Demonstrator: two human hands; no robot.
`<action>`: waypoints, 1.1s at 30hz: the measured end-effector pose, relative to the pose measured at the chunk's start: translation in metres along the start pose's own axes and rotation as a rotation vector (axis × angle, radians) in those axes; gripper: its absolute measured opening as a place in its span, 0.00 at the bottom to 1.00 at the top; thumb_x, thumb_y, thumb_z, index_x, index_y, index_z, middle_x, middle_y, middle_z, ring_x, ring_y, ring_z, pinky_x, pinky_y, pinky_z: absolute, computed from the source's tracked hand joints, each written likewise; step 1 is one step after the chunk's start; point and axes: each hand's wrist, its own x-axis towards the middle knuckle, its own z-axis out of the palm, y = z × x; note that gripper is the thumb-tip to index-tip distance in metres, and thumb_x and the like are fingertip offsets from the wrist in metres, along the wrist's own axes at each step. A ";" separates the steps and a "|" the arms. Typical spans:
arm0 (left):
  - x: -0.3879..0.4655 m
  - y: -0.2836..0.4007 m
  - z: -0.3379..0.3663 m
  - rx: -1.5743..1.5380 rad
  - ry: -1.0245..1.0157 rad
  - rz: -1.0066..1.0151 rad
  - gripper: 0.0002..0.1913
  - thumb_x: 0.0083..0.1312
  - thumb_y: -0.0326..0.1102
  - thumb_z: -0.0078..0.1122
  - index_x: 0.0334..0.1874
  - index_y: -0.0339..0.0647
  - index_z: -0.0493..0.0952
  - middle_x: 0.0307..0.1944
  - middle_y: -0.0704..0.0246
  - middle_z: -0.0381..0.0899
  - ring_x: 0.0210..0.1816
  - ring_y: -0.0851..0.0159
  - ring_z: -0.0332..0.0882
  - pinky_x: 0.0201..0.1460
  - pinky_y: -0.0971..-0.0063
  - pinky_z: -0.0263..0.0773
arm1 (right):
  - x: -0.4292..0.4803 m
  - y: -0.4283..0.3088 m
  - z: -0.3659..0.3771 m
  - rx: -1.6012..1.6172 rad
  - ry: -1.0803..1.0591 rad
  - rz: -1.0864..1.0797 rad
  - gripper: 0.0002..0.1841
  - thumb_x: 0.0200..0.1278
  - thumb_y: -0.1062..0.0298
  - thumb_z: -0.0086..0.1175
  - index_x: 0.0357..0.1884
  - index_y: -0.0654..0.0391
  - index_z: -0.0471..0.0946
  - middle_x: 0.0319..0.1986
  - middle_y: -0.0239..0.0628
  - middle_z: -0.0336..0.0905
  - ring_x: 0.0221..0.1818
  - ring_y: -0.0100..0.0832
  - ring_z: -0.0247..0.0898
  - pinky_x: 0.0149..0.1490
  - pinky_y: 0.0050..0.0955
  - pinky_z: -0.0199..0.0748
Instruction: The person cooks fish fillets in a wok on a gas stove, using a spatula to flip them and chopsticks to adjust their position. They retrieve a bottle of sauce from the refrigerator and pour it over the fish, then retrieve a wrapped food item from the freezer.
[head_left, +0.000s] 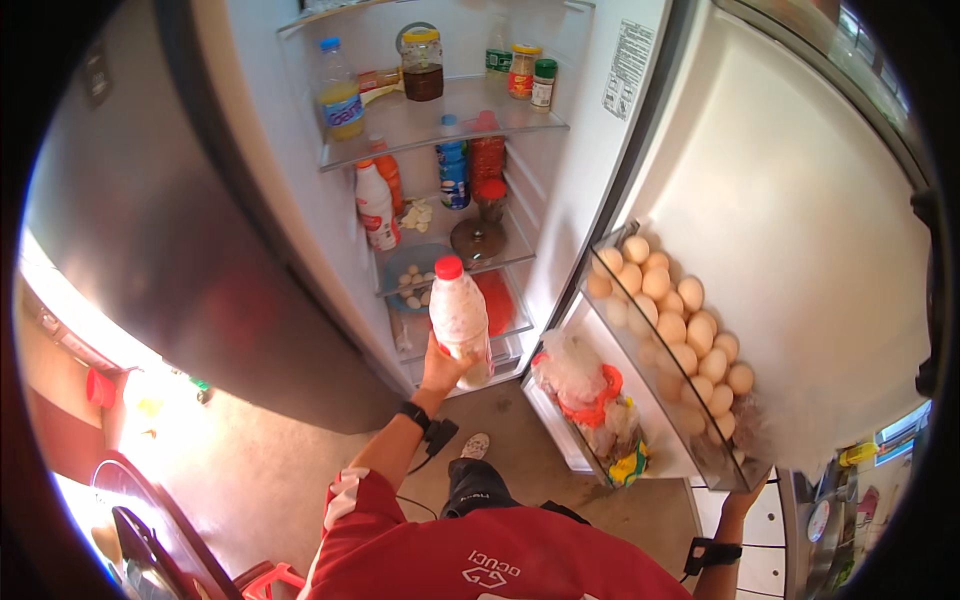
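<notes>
My left hand (448, 366) grips the lower part of a white plastic bottle (459, 311) with a red cap, held upright in front of the open refrigerator. At the outer edge of the open refrigerator door (810, 247), my right hand (741, 501) holds on by the corner of the egg bin, its fingers partly hidden. Many brown eggs (700, 334) fill that clear door bin (667, 360). Behind the bottle, a blue bowl (391, 264) of small pale eggs sits on a lower shelf. Another white bottle (375, 204) with an orange-red cap leans at the left of the middle shelf.
A glass shelf (450, 139) above carries a yellow drink bottle (341, 94), a yellow-lidded jar (422, 66) and seasoning jars (523, 73). Plastic bags (585, 390) stuff the lower door bin. A closed dark door (225, 247) stands left. A red stool (274, 579) is at lower left.
</notes>
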 end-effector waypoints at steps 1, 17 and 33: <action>-0.039 0.004 -0.010 0.057 0.004 -0.030 0.49 0.44 0.39 0.83 0.67 0.34 0.61 0.60 0.59 0.75 0.60 0.60 0.74 0.64 0.64 0.71 | -0.001 0.005 -0.007 0.055 0.007 -0.028 0.26 0.73 0.60 0.47 0.67 0.66 0.65 0.61 0.45 0.70 0.62 0.41 0.66 0.65 0.37 0.63; -0.363 0.044 -0.155 0.061 -0.130 -0.299 0.47 0.43 0.43 0.83 0.64 0.36 0.62 0.58 0.60 0.77 0.59 0.61 0.76 0.62 0.64 0.73 | -0.127 -0.162 0.010 0.625 -0.316 0.258 0.29 0.79 0.55 0.35 0.71 0.67 0.62 0.51 0.38 0.73 0.46 0.31 0.70 0.54 0.30 0.69; -0.385 0.092 -0.195 0.587 -0.616 -0.231 0.46 0.44 0.47 0.81 0.63 0.34 0.67 0.57 0.52 0.77 0.59 0.51 0.77 0.60 0.61 0.73 | -0.204 -0.412 0.135 -0.160 -1.254 -0.254 0.32 0.72 0.36 0.38 0.36 0.57 0.82 0.31 0.50 0.84 0.40 0.54 0.81 0.44 0.48 0.78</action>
